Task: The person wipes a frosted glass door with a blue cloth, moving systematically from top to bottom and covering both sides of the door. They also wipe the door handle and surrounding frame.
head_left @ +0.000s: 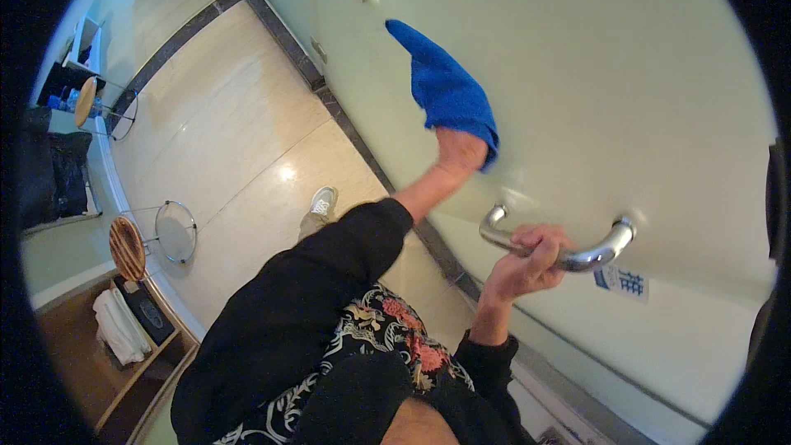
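Observation:
My left hand (461, 148) reaches up against a frosted glass door (610, 99) with a blue cloth (449, 86). The cloth drapes over the hand, so its fingers are hidden and only the wrist and heel show. Lower and to the right, my right hand (534, 264) is wrapped round a curved chrome door handle (595, 255). The handle is fixed to the glass at both ends. A small blue-and-white sticker (624, 283) is on the door just beneath the handle.
Pale tiled floor (239, 91) with a dark stone border (362, 144) runs along the door's foot. Two wire-framed stools, one with a striped wooden seat (128, 247), stand at left. A wooden cabinet (74, 363) holds white towels (121, 328). My shoe (324, 199) is near the door.

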`<action>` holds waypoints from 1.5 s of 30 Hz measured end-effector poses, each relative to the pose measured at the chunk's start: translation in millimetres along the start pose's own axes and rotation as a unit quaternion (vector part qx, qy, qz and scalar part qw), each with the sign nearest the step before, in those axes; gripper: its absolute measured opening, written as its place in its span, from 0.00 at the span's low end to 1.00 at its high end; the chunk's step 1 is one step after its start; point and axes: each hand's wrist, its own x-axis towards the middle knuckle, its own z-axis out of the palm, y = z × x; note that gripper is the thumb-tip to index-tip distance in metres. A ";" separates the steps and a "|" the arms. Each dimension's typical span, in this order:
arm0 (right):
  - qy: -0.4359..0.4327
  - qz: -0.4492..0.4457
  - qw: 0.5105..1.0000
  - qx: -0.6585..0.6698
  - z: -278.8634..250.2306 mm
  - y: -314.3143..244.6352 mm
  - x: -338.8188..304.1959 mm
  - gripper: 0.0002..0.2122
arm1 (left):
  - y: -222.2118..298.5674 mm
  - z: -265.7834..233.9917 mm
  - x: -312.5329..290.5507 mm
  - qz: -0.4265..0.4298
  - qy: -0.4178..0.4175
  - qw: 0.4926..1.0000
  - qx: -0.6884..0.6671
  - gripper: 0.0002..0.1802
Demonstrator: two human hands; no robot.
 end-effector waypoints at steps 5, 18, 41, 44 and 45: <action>0.016 -0.006 1.000 0.013 6.3 -5.7 -5.2 0.08 | 17.3 -34.2 48.6 -0.111 -0.560 0.820 0.045 0.20; 0.081 -0.026 0.994 -0.067 11.0 -2.2 0.7 0.05 | -189.1 56.0 86.3 -0.286 -0.074 0.952 -0.080 0.18; 0.142 0.000 0.980 -0.141 16.7 -7.6 -3.3 0.08 | -242.9 62.1 287.4 -0.159 -0.043 0.964 -0.208 0.26; 0.171 0.023 0.978 -0.118 16.9 -3.3 1.4 0.09 | -297.6 73.6 248.6 -0.301 -0.033 0.925 -0.231 0.26; 0.169 0.020 0.975 -0.141 19.9 -7.5 -1.7 0.09 | -299.8 86.4 223.1 -0.351 -0.043 0.900 -0.255 0.26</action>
